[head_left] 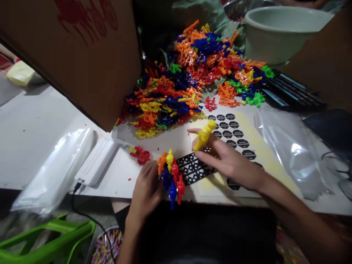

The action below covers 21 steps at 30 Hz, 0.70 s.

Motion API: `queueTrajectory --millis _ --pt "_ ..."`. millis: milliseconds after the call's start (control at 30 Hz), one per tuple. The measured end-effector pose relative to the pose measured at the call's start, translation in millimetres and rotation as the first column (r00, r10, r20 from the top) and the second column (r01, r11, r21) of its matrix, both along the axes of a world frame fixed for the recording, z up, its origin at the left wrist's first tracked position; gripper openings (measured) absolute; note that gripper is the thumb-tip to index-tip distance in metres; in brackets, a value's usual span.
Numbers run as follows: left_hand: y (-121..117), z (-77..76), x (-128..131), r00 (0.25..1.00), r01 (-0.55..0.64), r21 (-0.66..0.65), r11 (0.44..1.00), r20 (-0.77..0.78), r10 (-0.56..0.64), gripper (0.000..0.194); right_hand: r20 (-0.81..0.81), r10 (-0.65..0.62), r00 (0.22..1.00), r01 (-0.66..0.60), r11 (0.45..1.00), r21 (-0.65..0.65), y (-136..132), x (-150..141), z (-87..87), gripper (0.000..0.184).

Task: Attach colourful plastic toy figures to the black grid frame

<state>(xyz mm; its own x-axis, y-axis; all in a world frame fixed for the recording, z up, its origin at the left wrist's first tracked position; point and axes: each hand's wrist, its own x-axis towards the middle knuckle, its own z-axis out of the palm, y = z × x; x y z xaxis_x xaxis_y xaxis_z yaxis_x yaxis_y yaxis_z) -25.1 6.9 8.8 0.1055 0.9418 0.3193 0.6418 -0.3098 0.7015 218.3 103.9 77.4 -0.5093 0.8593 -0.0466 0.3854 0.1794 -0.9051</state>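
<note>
My right hand (233,163) pinches a yellow plastic toy figure (205,135) between thumb and fingers, above a black perforated rack (189,168). Several small figures stand in the rack's left end, among them an orange figure (162,163), a red figure (180,189) and a blue figure (172,192). My left hand (147,187) is closed at that same end, its fingertips partly hidden behind the figures. Just beyond it lies a loose red figure (141,155) with a yellow stick-like piece. Under the rack's right part is a sheet of black octagonal stickers (237,133).
A large heap of coloured figures (165,99) spreads across the back. A cardboard box (96,66) stands at left, near a white power bank (96,161) and plastic bags (60,168). At right are stacked black racks (291,90), clear bags (288,154) and a pale tub (266,40).
</note>
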Motion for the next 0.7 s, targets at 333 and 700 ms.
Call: queueTrajectory --millis 333,700 --pt "-1.5 -4.3 -0.6 0.996 -0.028 -0.045 0.999 0.08 0.032 0.015 -0.197 -0.172 0.965 0.165 0.985 -0.052 -64.0 -16.4 -49.4 0.018" --pt "2.0 1.3 -2.9 0.994 0.032 -0.054 0.998 0.11 -0.026 0.036 -0.026 -0.046 0.999 0.051 0.954 0.296 -26.5 -38.3 -50.7 0.038"
